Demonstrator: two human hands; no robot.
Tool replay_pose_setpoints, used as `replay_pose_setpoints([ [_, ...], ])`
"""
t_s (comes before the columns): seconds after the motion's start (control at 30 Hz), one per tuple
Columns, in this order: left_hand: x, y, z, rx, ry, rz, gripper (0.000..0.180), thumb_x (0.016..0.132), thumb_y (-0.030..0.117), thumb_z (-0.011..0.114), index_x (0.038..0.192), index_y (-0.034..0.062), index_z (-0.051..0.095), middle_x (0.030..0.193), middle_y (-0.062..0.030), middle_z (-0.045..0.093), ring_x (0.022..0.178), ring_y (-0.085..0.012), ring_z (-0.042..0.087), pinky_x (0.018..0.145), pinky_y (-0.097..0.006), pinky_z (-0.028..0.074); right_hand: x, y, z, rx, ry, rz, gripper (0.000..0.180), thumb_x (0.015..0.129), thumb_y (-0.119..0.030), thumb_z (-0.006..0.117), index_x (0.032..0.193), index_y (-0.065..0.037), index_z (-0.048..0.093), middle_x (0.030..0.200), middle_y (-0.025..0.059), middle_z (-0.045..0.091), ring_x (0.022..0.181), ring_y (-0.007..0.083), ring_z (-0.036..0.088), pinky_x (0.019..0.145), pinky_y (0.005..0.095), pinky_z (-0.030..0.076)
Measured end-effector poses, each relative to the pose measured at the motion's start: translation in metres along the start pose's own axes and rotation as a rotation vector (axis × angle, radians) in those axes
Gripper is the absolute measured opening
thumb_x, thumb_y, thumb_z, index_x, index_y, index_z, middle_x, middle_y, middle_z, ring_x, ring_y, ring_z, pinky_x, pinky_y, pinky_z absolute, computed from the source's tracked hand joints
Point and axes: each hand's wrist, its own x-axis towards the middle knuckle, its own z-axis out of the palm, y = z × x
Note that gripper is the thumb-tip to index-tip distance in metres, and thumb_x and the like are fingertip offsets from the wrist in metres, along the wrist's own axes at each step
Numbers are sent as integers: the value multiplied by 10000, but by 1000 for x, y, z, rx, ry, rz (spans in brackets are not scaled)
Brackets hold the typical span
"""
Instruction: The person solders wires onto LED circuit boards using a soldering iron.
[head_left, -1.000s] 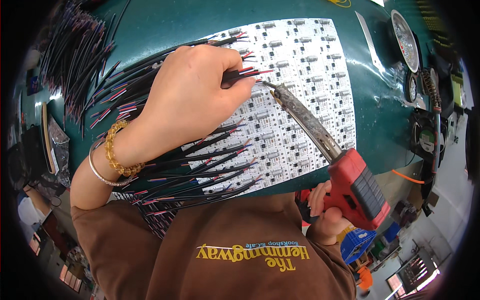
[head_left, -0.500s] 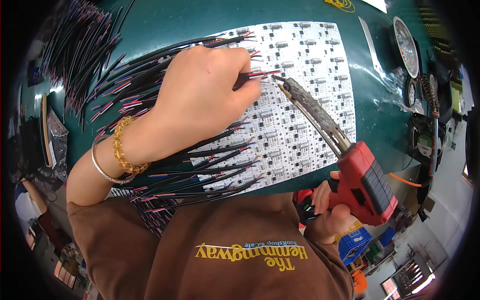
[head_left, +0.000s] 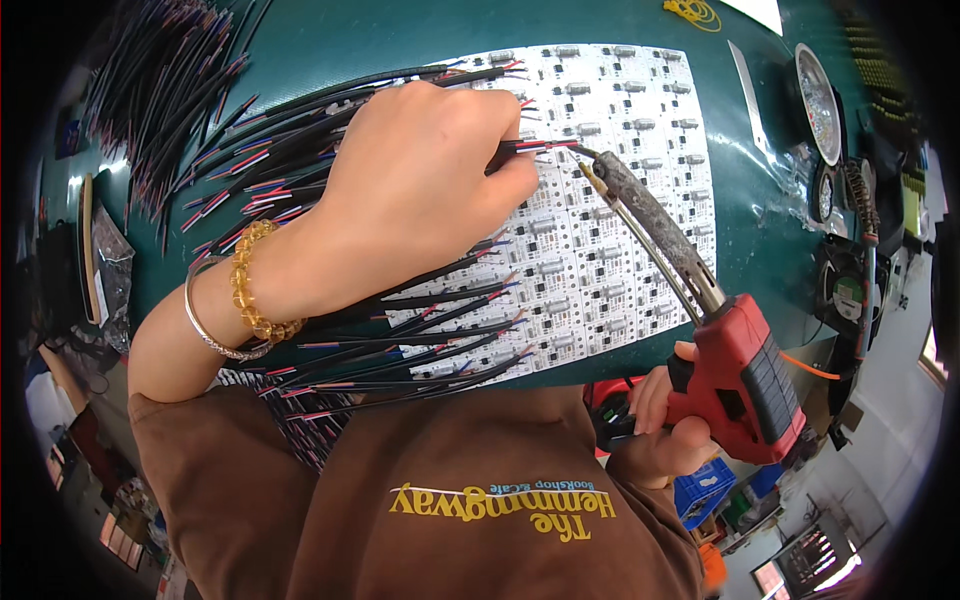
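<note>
Here the left hand (head_left: 420,190) pinches a black wire (head_left: 530,148) with bared red and blue ends, its fingers closed on it, the tip laid on the white circuit panel (head_left: 600,200) toward one o'clock on the green bench (head_left: 330,40). The right hand (head_left: 660,420), at five o'clock, is clenched on the red soldering gun (head_left: 745,375), whose blackened tip (head_left: 592,175) sits just beside the wire's end. Many wires (head_left: 420,340) already fan off the panel's left edge, from ten round to seven o'clock, so that side looks largely done. The right-hand columns show no wires yet. A heap of loose wires (head_left: 170,90) lies at eleven o'clock.
</note>
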Motion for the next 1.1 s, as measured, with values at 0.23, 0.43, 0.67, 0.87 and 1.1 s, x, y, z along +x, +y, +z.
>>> replay_pose_setpoints([
  [0.23,-4,0,3,-6,29,-28,217,732,135,669,659,8,509,490,-132,475,418,-271,474,432,-341,354,-15,20,-10,-257,146,21,751,794,-516,639,1174,96,424,504,0,443,394,108,423,415,240,357],
  [0.43,-5,0,3,8,44,-31,200,713,123,665,664,9,508,500,-138,482,437,-288,491,435,-347,360,-11,9,2,-56,152,218,716,788,-505,648,1104,106,449,509,4,448,393,107,431,409,233,361],
  [0.67,-3,-1,3,42,51,24,221,729,146,679,663,9,519,499,-136,485,435,-283,486,443,-338,364,3,-10,18,42,151,88,794,780,-530,645,1177,120,422,483,2,441,381,102,420,398,231,353],
  [0.87,-8,-3,-6,-247,-47,-95,129,831,58,625,758,-8,542,609,-91,566,513,-155,539,499,-281,416,-9,1,18,58,203,85,817,780,-538,647,1208,116,408,477,-6,432,363,98,394,385,224,334],
  [1.1,-17,13,-38,-106,346,149,175,895,-31,516,1049,-22,598,835,-62,657,602,-57,526,548,-179,430,-29,14,2,-85,269,-26,797,809,-555,605,1188,117,404,468,-11,424,362,92,405,388,219,348],
])
